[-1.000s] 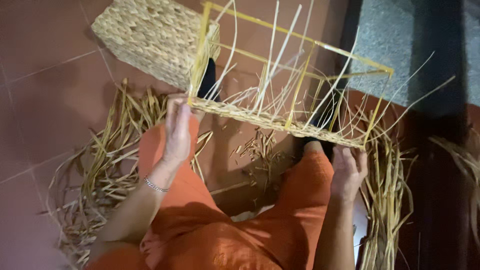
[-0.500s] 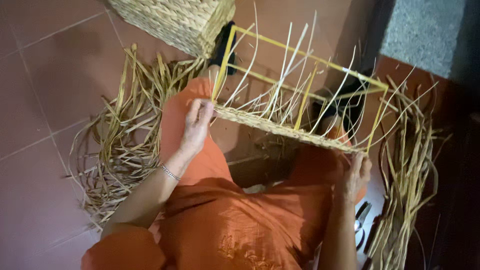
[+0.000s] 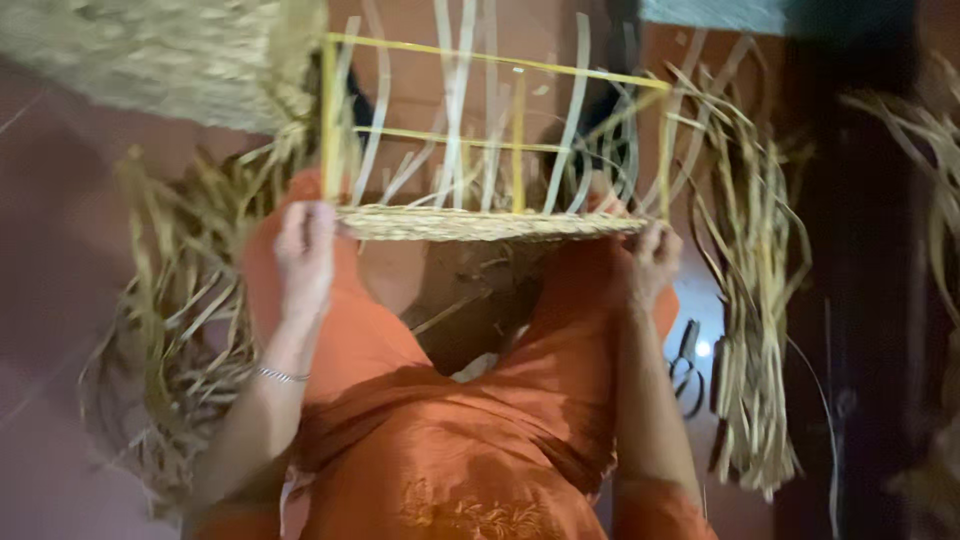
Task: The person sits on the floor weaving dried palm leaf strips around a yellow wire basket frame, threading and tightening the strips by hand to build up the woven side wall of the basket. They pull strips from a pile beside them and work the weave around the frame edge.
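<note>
Now both hands sit at the two ends of a half-woven basket frame [image 3: 490, 150], a yellow rectangular cage of thin rods with pale straw strips standing up through it. The left hand [image 3: 305, 255] is curled at the near left corner, its fingers folded against the woven base band [image 3: 480, 224]; the grip looks closed on that edge, though motion blur hides how firmly it pinches. The right hand [image 3: 652, 260] rests under the near right corner, fingers bent up against the same band; I cannot tell whether this grip clamps it or only props it.

Compared with half a second ago, the frame sits squarer to the view and closer, with its woven band running level between the two grips instead of slanting down to the right. The left hand has slid from a loose touch on the knee side to the corner itself, so the frame now appears carried at both ends above the orange-clad lap [image 3: 440, 440].

Beyond the left grip lies a finished woven basket [image 3: 150, 60], now shifted to the upper left edge. Loose dried straw [image 3: 170, 330] spreads on the tiled floor [image 3: 50, 220] outside the left grip, and another straw bundle [image 3: 750, 300] hangs outside the right grip.
</note>
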### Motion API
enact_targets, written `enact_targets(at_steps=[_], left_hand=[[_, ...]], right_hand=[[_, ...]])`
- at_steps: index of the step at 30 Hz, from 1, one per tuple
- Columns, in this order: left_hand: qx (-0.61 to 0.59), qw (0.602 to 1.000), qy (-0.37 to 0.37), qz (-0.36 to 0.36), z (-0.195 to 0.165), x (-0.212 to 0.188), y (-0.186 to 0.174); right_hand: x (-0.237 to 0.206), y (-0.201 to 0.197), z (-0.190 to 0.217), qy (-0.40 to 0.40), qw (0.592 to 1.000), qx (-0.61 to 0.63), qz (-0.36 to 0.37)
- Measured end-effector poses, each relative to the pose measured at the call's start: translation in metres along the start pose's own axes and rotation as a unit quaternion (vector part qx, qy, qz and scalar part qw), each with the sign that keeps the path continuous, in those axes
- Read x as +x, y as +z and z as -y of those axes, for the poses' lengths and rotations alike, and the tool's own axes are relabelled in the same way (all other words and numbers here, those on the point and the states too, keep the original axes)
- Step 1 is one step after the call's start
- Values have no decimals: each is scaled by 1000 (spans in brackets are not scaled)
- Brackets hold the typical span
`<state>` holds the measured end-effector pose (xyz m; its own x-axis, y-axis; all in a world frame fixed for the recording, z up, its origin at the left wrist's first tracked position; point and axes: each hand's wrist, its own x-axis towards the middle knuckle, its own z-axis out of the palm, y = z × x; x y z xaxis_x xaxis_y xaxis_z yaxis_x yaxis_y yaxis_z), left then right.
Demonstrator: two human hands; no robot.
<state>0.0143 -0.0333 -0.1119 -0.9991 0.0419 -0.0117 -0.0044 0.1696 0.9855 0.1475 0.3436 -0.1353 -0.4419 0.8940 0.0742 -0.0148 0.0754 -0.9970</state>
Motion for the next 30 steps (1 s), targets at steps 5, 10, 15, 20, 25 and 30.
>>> enact_targets(at_steps=[5, 10, 15, 20, 25, 30], left_hand=[[242, 968, -70, 17, -9, -13, -22], [-22, 997, -40, 57, 18, -9, -29], [-94, 993, -38, 55, 26, -16, -35], [-132, 988, -27, 75, 18, -16, -27], [-146, 985, -29, 83, 13, -14, -22], [-154, 984, -44, 78, 13, -11, -23]], right_hand=[[-6, -27, -13, 25, 994, -102, 43], [-21, -78, -23, -41, 996, -64, 55], [6, -158, -35, -67, 964, -249, -71], [25, -240, -44, -164, 733, -643, -150], [41, -267, -52, 22, 706, -702, -87], [40, -271, -50, 45, 722, -691, -10]])
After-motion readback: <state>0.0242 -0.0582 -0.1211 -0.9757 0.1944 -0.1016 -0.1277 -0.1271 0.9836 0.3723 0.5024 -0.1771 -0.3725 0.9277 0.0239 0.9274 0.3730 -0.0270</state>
